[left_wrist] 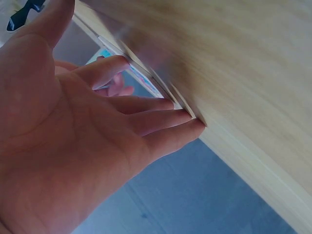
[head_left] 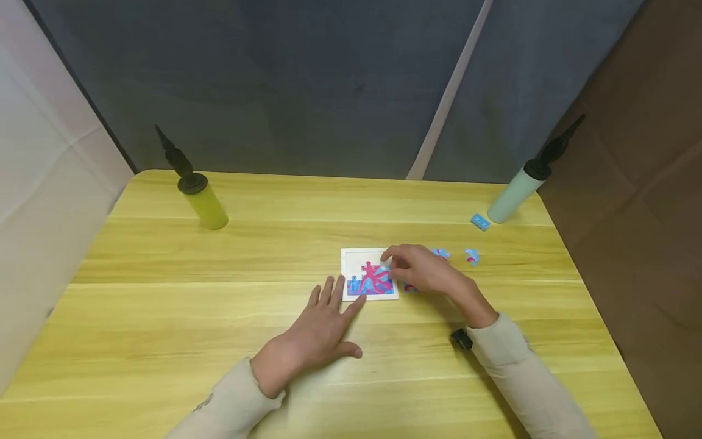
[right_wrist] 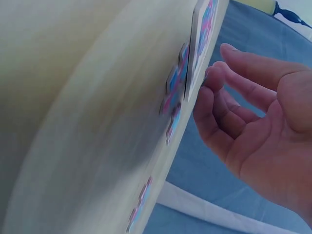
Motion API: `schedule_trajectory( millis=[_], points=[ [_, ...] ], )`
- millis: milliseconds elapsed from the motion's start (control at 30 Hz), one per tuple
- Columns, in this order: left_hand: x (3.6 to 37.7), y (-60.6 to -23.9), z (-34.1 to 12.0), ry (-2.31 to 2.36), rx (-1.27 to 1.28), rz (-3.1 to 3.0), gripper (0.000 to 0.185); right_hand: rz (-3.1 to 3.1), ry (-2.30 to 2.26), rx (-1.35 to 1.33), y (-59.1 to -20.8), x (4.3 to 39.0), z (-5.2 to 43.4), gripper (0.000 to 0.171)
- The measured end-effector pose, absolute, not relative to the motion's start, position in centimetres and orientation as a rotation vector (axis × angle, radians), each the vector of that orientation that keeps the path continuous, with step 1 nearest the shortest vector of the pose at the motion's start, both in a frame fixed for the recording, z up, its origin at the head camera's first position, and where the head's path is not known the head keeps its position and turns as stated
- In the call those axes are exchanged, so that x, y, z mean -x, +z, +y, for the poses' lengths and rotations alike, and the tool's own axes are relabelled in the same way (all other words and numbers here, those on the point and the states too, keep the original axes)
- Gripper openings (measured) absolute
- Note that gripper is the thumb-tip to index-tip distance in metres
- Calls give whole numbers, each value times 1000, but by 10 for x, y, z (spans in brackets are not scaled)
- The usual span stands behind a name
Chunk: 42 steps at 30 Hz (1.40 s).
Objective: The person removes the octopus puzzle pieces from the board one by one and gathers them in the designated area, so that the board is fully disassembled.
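Pale sleeves (head_left: pixel 236 396); beyond them, a white-framed pink-and-blue jigsaw (head_left: pixel 375 283).

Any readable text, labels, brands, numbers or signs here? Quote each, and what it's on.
None readable.
Left sleeve: dark mark, possibly lettering, too small to read.
Blue block: pale markings, too small to read.
Puzzle picture: no text I can make out.

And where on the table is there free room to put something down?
Bare wood shows on the table between the yellow cylinder and the puzzle frame, and left of the left hand. It is crowded right of the frame: the right hand, loose pieces, the green cylinder.
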<state>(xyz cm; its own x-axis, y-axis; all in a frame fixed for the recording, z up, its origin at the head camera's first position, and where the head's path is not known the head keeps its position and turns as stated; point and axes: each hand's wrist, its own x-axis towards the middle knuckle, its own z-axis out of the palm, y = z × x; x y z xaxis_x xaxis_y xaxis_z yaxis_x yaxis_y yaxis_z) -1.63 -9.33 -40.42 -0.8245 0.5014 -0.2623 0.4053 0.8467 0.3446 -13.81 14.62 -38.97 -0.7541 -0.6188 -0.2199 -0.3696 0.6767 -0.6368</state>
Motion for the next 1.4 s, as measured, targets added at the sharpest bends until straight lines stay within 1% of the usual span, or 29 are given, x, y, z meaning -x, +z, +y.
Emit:
schedule_trajectory(
  millis=[333,600,867,1400],
  points=[
    [17,-406,-92,359,-683,2682,93,2479,-723,786,-395,142,127,38],
    [17,-403,-93,368,-681,2666,92,2506,-659,819,-395,142,115,29],
    [17,-403,-93,363,-674,2664,92,2499,-656,779,-395,140,112,29],
    [16,-403,-93,334,-683,2674,92,2491,-813,761,-391,138,116,18]
  ],
)
